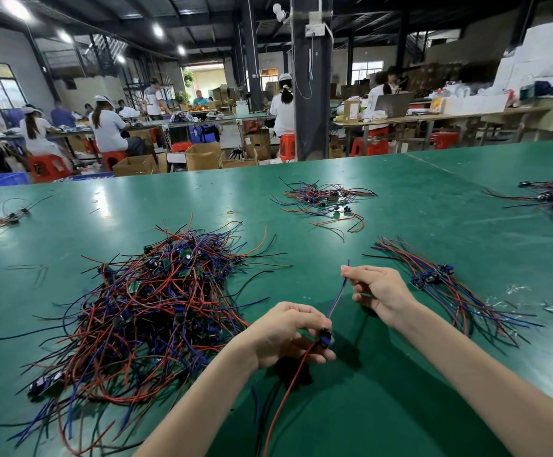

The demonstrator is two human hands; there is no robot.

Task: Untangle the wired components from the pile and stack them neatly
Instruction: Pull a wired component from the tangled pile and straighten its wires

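between pile point(143, 311) and stack point(440, 285), hands point(331, 311)

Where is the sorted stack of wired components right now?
In the head view, the sorted stack lies on the green table at the right, just beyond the right hand, opposite the tangled pile on the left.

bright, even indoor light. round ceiling lamps point(157, 29) blown out white. daylight through far doorway point(207, 77) and windows point(367, 71). pale glare streaks on green table point(143, 206). soft dark shadows on table under left hand point(288, 334) and right hand point(379, 291). wide-angle bend: table's far edge bows, posts point(42, 70) at left lean. wire pile point(143, 308) sharp; white boxes point(545, 51) at far right smeared, soft. distant workers point(108, 127) slightly blurred.
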